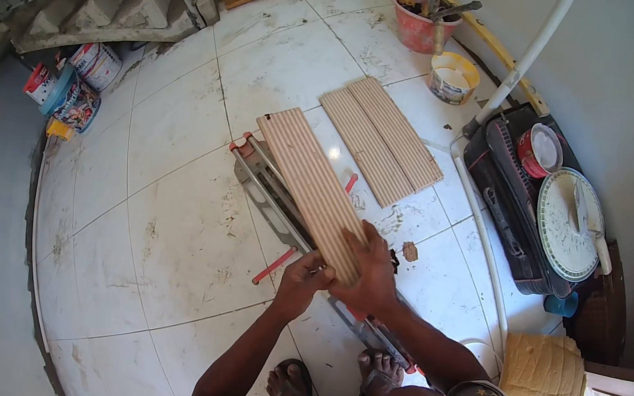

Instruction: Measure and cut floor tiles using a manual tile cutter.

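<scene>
Both my hands grip the near end of a long beige tile strip (305, 175), its ribbed face turned up. My left hand (302, 283) pinches the near left corner with the thumb on top. My right hand (368, 271) wraps the right edge, fingers spread over the ribs. Under and beside the strip lies a manual tile cutter (260, 181) with metal rails and red parts, partly hidden by the strip. Whether the strip rests on the cutter or is held above it, I cannot tell. Two more ribbed tile pieces (380, 142) lie side by side on the floor, just beyond to the right.
White floor tiles (158, 256) are smeared with dirt. Along the right wall are a red bucket (419, 33) of tools, a yellow tub (452, 80), a black case (499, 202) carrying a round lid (568, 209), and a foam roll (546, 371). Paint buckets (72, 97) stand left, near concrete stairs (123, 10).
</scene>
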{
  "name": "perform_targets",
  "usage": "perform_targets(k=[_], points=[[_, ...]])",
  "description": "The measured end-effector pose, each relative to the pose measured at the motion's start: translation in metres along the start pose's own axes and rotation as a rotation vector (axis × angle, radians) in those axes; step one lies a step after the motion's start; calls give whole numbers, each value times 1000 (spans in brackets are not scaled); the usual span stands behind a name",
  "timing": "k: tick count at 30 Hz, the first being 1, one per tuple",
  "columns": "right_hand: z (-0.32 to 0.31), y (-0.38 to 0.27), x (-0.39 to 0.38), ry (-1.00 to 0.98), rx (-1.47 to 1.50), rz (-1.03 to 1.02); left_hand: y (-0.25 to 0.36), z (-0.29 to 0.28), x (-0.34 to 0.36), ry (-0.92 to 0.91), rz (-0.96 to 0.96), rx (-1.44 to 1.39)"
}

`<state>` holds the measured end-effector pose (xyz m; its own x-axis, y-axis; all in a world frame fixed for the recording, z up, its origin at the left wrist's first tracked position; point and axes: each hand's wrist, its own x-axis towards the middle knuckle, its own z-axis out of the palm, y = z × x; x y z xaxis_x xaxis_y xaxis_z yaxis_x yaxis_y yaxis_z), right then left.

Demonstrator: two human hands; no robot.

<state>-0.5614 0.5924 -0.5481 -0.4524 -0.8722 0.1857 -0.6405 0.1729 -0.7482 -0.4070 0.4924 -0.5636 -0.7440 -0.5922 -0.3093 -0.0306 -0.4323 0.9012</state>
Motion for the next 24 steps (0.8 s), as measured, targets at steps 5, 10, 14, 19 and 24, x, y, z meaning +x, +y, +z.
perform_targets(k=[5, 10, 14, 19, 24], points=[[0, 98, 58, 52, -177, 61, -1, 0, -1, 8, -40, -12], [5, 150, 112, -5, -362, 170, -31, -45, -48, 270, -185, 44], [6, 166, 138, -17, -361, 198, -53, -62, -80, 359, -256, 30], [15, 170, 158, -12, -417, 169, -66, -67, -95, 387, -333, 70], [32, 176, 153, 64, -427, 205, -63, -66, -86, 374, -324, 75]])
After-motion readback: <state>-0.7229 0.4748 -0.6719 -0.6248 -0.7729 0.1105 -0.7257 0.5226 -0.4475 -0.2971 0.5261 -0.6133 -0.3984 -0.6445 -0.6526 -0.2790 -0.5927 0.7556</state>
